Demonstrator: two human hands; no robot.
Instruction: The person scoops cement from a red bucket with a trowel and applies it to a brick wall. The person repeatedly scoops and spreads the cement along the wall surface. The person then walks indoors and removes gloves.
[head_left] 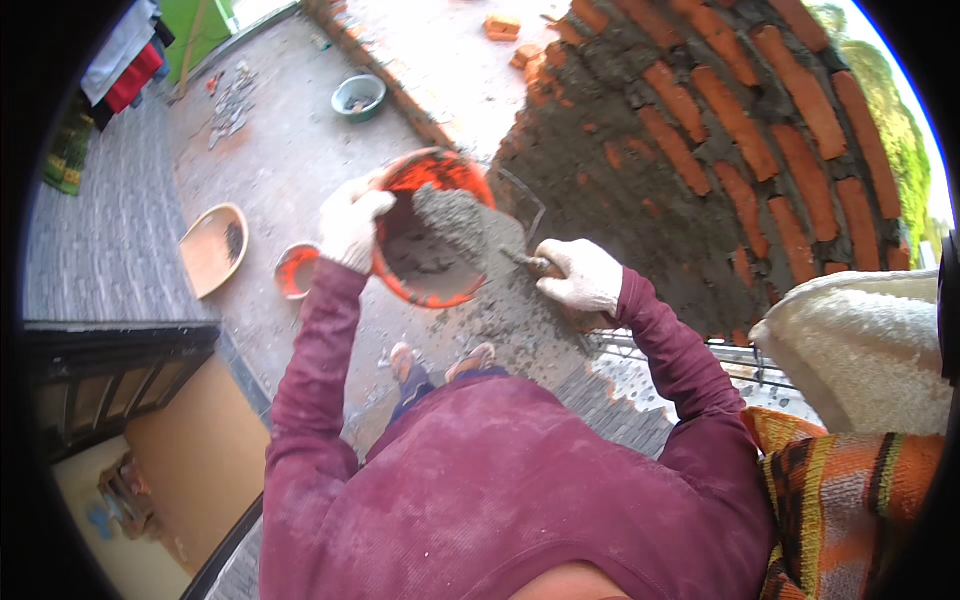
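Note:
An orange bucket (pixel 425 172) with grey mortar inside is tilted in front of me. My left hand (pixel 350 222), in a white glove, is closed on its left rim. My right hand (pixel 583 277), also gloved, grips the handle of a trowel (pixel 506 238). The trowel's blade is over the bucket's right side, and a heap of wet mortar (pixel 450 218) lies on it. Just right of the bucket stands a brick wall (pixel 738 115), its lower left part coated with grey mortar (pixel 600 205).
On the floor to the left are a small orange container (pixel 297 271), a beige cut-open container (pixel 212 258) and a green basin (pixel 358 98). Loose bricks (pixel 502 27) lie at the back. A pale sack (pixel 865 345) and a striped orange cloth (pixel 850 510) are close on my right.

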